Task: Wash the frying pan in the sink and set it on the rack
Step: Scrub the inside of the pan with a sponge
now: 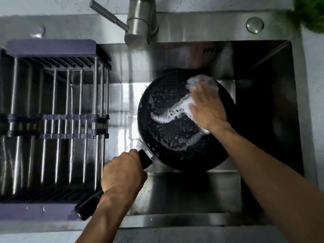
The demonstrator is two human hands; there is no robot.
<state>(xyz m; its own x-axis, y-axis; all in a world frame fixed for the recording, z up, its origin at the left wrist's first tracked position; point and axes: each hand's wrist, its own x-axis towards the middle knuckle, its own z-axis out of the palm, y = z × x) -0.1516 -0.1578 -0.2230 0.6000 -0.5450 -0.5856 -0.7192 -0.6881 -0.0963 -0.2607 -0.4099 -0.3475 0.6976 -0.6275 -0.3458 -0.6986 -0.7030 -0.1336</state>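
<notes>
The frying pan (pixel 177 130) is being steadied in the sink (pixel 263 106) by the left hand (pixel 122 172) clenched around its handle (pixel 145 159), while suds are being spread by the flat-fingered right hand (pixel 206 109).

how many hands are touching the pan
2. The left hand grips the handle at the pan's near-left; the right hand presses foam inside it, far right.

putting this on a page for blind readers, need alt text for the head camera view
Seen from above, a person's left hand grips the handle of a black frying pan in a steel sink, while the right hand rubs foamy suds over the pan's inside. A purple-framed rack sits on the left, the faucet above.
</notes>
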